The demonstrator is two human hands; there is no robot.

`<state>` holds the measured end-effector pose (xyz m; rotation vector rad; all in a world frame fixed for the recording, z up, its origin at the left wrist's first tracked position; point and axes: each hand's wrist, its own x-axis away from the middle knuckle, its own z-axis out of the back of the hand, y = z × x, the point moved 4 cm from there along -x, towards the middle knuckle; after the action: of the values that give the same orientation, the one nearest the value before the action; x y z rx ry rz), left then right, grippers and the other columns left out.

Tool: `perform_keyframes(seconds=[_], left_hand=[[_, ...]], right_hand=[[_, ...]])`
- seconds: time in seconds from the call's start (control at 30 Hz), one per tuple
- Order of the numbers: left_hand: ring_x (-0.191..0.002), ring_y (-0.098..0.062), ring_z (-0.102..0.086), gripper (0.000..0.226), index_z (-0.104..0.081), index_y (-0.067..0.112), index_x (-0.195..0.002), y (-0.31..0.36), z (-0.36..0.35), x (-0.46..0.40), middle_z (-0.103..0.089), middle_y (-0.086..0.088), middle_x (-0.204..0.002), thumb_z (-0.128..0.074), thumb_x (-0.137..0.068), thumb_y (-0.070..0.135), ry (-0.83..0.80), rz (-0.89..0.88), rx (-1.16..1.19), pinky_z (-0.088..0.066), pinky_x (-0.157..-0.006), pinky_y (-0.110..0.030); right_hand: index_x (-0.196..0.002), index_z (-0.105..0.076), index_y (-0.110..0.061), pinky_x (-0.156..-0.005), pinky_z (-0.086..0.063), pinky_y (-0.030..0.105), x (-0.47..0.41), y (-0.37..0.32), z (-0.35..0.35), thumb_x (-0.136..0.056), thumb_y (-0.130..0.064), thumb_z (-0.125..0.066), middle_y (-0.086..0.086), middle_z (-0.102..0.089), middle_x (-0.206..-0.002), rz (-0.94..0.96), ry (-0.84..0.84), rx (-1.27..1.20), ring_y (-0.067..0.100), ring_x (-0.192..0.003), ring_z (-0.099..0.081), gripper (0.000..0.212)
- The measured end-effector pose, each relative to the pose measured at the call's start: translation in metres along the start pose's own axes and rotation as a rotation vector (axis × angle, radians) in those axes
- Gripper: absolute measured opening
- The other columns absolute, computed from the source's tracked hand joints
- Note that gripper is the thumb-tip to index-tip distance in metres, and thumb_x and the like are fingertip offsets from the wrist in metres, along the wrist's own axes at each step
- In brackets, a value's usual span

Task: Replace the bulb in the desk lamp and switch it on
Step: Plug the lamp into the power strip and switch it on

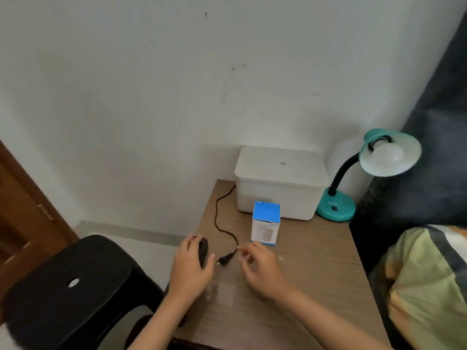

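A teal desk lamp (337,207) stands at the table's back right corner, its shade tilted toward me with a white bulb (386,154) screwed in, unlit. Its black cord (217,215) runs across the wooden table (316,274) to a plug (225,259) lying near the left edge. My left hand (192,266) grips a black socket block (203,251) at that edge. My right hand (260,269) pinches the cord just behind the plug, whose pins point toward the block. A blue and white bulb box (265,224) stands upright in the middle.
A white lidded plastic box (280,183) sits against the wall behind the bulb box. A black plastic chair (75,286) stands left of the table. A brown wooden door (25,210) is far left. Bedding and a dark curtain lie on the right.
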<state>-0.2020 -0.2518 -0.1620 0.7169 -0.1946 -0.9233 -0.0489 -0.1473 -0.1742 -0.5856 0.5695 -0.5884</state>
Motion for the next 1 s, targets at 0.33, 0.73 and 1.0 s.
perform_keyframes(seconds=[0.33, 0.73, 1.0], left_hand=[[-0.118, -0.023, -0.047, 0.058, -0.042, 0.007, -0.135, -0.037, 0.006, 0.041, -0.05, -0.008, -0.127, -0.057, -0.087, 0.035, 0.068, 0.105, -0.036, -0.045, -0.097, -0.034], [-0.118, -0.018, -0.047, 0.057, -0.043, 0.01, -0.134, -0.036, 0.005, 0.044, -0.05, -0.004, -0.128, -0.055, -0.086, 0.039, 0.123, 0.138, -0.071, -0.048, -0.09, -0.03], [-0.115, -0.019, -0.049, 0.054, -0.046, 0.01, -0.131, -0.035, 0.006, 0.045, -0.051, -0.004, -0.127, -0.057, -0.086, 0.037, 0.152, 0.13, -0.058, -0.048, -0.087, -0.031]], right_hand=[[-0.113, -0.061, -0.027, -0.088, -0.05, 0.035, -0.022, 0.016, -0.043, -0.087, -0.026, -0.058, -0.001, -0.055, -0.104, -0.301, -0.14, 0.152, 0.014, -0.093, -0.057, 0.026], [-0.092, -0.066, -0.018, -0.069, -0.045, 0.015, -0.04, -0.005, -0.034, -0.083, -0.009, -0.066, -0.004, -0.064, -0.085, -0.383, 0.087, -0.262, 0.01, -0.08, -0.06, 0.013], [-0.083, -0.07, -0.014, -0.061, -0.044, 0.008, -0.065, -0.047, -0.045, -0.077, -0.014, -0.072, -0.005, -0.065, -0.072, -0.285, 0.209, -0.304, -0.001, -0.062, -0.056, 0.007]])
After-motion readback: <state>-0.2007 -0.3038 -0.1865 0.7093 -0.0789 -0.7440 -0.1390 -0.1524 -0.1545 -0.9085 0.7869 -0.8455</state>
